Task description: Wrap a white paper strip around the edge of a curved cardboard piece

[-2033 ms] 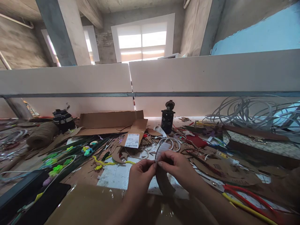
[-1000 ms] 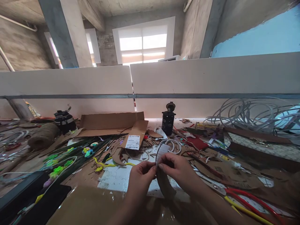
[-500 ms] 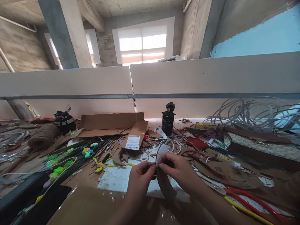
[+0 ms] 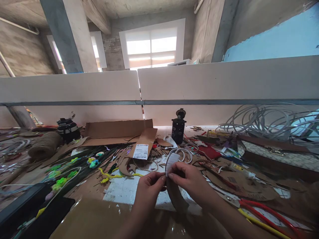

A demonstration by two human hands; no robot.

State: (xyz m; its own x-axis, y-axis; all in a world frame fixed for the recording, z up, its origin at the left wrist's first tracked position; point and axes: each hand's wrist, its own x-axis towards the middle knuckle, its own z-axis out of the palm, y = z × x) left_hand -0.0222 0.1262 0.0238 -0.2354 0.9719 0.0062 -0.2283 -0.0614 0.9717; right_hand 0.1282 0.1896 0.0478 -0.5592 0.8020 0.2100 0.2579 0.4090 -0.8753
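A curved brown cardboard piece (image 4: pixel 177 196) with a pale strip (image 4: pixel 171 161) on its upper part stands upright at the lower middle. A thin dark edging runs along its left side. My right hand (image 4: pixel 186 176) pinches the piece from the right, near the pale strip. My left hand (image 4: pixel 152 186) is closed at its left edge, thumb against forefinger, the two hands' fingertips almost touching. Behind them lie a brown crescent cutout (image 4: pixel 126 167), a yellow fuzzy stem (image 4: pixel 112 175) and white rings (image 4: pixel 185 155).
Red-handled scissors (image 4: pixel 264 212) lie at right, below a patterned bag (image 4: pixel 271 156). A black bottle (image 4: pixel 178 131) with its lid up stands behind. Farther left are a cardboard box (image 4: pixel 119 132), a twine spool (image 4: pixel 45 146) and a black case (image 4: pixel 22 205).
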